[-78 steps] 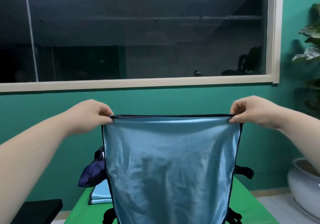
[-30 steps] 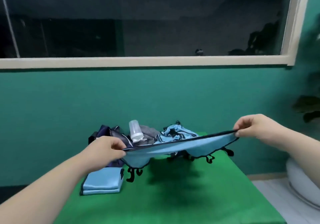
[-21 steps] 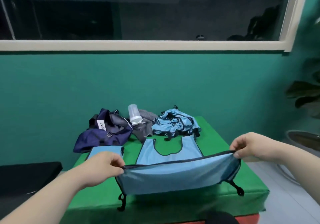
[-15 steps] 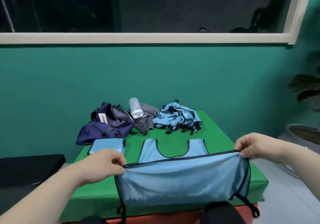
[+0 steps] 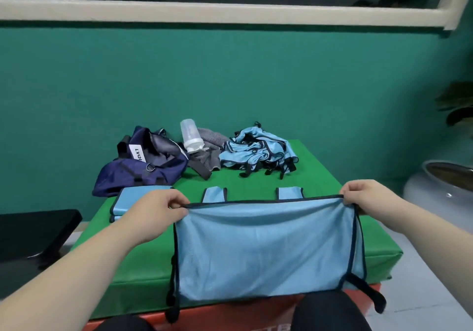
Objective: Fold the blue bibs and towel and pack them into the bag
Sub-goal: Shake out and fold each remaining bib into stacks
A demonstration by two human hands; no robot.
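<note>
- At near edge of green table [image 5: 325, 177]: left hand [image 5: 156, 210] and right hand [image 5: 363, 195] each pinch a top corner of blue bib [image 5: 263, 248].
- Far left: navy bag [image 5: 138, 174]; folded bib [image 5: 135, 200] just beside it.

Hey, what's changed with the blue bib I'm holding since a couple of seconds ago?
The blue bib came down from up high onto the green table: its shoulder straps now lie on top, its body hangs over the near edge. The left hand and right hand never let go, pinching its hem corners. Navy bag, bottle, bib pile and folded bib stayed put.
</note>
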